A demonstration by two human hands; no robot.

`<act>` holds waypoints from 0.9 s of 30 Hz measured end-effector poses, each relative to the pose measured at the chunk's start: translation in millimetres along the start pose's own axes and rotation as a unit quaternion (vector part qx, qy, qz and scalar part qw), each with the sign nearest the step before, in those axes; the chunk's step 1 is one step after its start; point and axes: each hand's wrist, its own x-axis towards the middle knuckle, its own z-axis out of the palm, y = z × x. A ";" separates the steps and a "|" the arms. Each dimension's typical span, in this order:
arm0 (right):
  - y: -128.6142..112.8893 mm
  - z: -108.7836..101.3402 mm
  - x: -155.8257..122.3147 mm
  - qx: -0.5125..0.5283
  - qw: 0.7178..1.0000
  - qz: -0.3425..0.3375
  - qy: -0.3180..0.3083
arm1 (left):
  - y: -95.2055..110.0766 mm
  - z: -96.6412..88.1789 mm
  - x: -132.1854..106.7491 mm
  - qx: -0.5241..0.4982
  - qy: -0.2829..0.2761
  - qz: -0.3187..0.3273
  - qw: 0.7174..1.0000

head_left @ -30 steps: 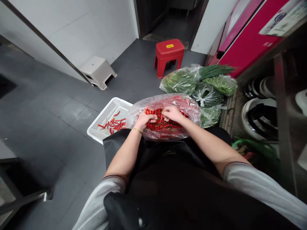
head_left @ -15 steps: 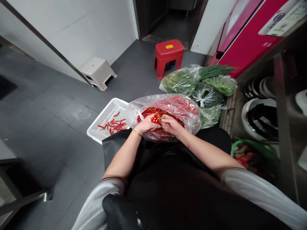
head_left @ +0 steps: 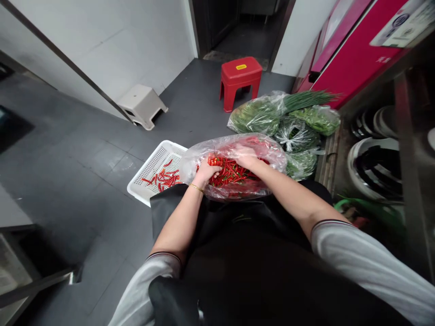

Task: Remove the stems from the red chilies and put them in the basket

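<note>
Left hand (head_left: 206, 172): fingers curled shut around a small bunch of red chillies (head_left: 215, 161), tips poking out above the knuckles; thin gold bracelet (head_left: 196, 186) at the wrist. Hand sits at the near left edge of the open clear plastic bag (head_left: 268, 156).

Right hand (head_left: 245, 156): palm down inside the same bag, fingers bent into the chilli heap (head_left: 234, 174); partly veiled by the plastic, so cannot tell whether it grips any or only rests on them.

The bag lies on the person's lap, against a dark apron (head_left: 244, 244), mouth facing the person. It is filled with red chillies, some green stems showing.

Just left of the bag, on the grey floor (head_left: 84, 172): white perforated tray (head_left: 149, 165) with a loose scatter of red chillies (head_left: 165, 177).

Behind and right of the bag: several clear bags of green vegetables (head_left: 258, 115), touching one another.

Farther back: red stool (head_left: 240, 79); beige stool (head_left: 142, 105) by the wall.
</note>
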 end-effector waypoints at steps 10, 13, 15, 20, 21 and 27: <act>-7.8 -1.0 -36.9 0.519 0.853 0.048 0.030 | -5.2 13.1 1.9 -0.216 -0.135 0.024 0.967; -12.1 8.2 -37.5 0.489 0.866 0.059 0.089 | -7.1 13.3 -0.7 -0.191 -0.166 -0.019 0.967; -11.9 9.2 -39.0 0.471 0.876 0.048 0.091 | -8.2 13.1 -1.3 -0.160 -0.151 -0.015 0.975; -4.0 -1.7 -45.9 0.541 0.838 0.054 -0.044 | -7.0 10.2 -2.9 -0.094 -0.121 0.041 0.987; -2.3 -3.7 -47.6 0.545 0.834 0.052 -0.068 | -6.0 8.8 -3.3 -0.085 -0.136 0.042 0.986; -7.4 6.5 -51.2 0.495 0.868 0.046 0.006 | -3.9 9.3 -1.2 -0.108 -0.181 0.015 0.977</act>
